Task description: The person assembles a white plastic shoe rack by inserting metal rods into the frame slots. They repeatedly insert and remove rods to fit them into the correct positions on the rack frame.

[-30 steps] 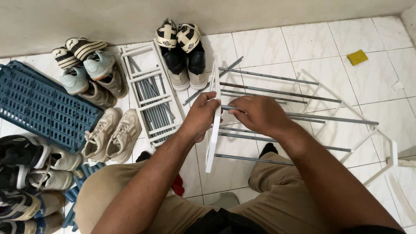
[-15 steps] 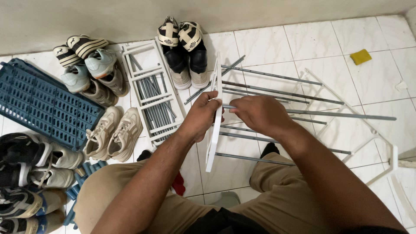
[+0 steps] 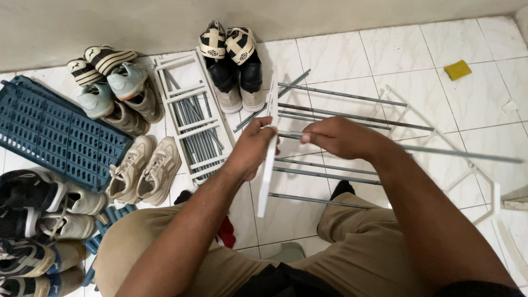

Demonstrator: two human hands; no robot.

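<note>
Left hand (image 3: pixel 254 147): clasps white panel (image 3: pixel 265 165), edge-on, upright above the floor.
Right hand (image 3: pixel 338 137): closed on grey rod (image 3: pixel 440 153), tip at the panel.
Technique: steady panel — feed rod straight, no tilting.

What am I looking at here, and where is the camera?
The camera sits on a person's head and looks down at their own two bare hands and knees above a white tiled floor. The left hand grips a white side panel held on edge. The right hand holds a grey metal rod against that panel. More rods run to another white frame. Around lie pairs of shoes, a blue slatted tray and a yellow sponge.
</note>
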